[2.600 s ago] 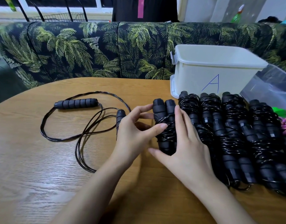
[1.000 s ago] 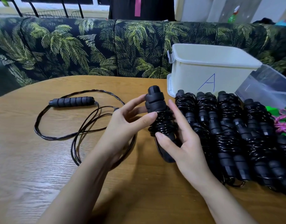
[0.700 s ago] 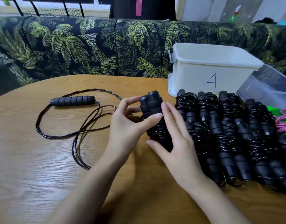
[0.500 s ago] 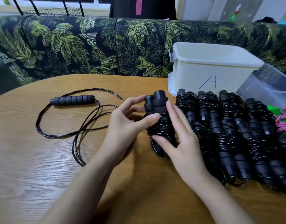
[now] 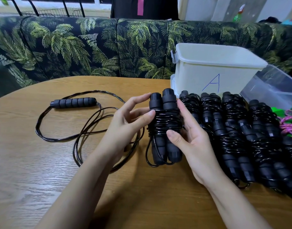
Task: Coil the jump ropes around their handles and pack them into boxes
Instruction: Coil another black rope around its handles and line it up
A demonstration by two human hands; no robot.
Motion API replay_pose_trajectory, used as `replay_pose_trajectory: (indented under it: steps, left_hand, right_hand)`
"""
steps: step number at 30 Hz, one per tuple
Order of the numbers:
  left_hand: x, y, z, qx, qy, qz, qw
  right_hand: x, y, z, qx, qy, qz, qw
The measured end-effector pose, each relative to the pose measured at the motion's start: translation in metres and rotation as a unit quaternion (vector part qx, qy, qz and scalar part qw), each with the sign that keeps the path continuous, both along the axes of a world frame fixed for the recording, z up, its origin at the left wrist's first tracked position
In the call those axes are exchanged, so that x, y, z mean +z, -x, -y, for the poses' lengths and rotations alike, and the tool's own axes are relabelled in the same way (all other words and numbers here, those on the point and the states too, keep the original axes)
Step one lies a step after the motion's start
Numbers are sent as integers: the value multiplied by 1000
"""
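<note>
The person's two hands are keeping hold of the coiled jump rope [image 5: 165, 123], and since half a second ago the bundle is sitting more squarely to the camera: its two black handles are now showing side by side instead of twisted one before the other, and a slack loop of cord is hanging lower at its bottom left. The left hand [image 5: 125, 126] is pinching it, thumb pressing on the cord wraps and forefinger resting against the top of the left handle. The right hand [image 5: 194, 146] is gripping the other side, thumb lying across the wraps and fingers curling behind. Whether the bundle's lower end is touching the wood cannot be told. The round wooden bench [image 5: 34, 179] is filling the foreground, and a sofa [image 5: 67, 47] in dark palm-leaf print is running behind it. A white box [image 5: 199, 76] marked with a blue A is standing at the far right edge, with a clear box [image 5: 274, 86] just beside it. The row of coiled jump ropes [image 5: 231, 134] is lying in front of both boxes, just right of the held bundle. A loose jump rope [image 5: 74, 102] is sprawling to the left, its cord trailing under the left wrist.
</note>
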State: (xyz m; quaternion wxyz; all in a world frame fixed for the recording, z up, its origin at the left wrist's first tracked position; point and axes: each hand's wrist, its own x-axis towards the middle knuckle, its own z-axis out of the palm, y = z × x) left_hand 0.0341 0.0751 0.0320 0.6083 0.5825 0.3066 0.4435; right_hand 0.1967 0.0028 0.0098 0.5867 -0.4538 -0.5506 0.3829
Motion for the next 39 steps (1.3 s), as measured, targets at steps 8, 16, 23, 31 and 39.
replay_pose_trajectory:
  steps: [8, 16, 23, 31, 39]
  left_hand:
    - [-5, -9, 5, 74, -17, 19, 997]
    - [-11, -20, 14, 169, -48, -7, 985]
    - [-11, -19, 15, 119, -70, -39, 990]
    - [-4, -8, 5, 55, -7, -26, 998]
    - [1, -5, 4, -22, 53, -3, 998]
  right_hand:
    - [-13, 10, -3, -95, -52, 162, 981]
    - [-22, 27, -3, -230, -54, 470, 850]
    - [-17, 23, -2, -274, -18, 470, 839]
    - [-13, 12, -2, -123, -13, 123, 985]
    - [-11, 12, 3, -44, -20, 81, 996]
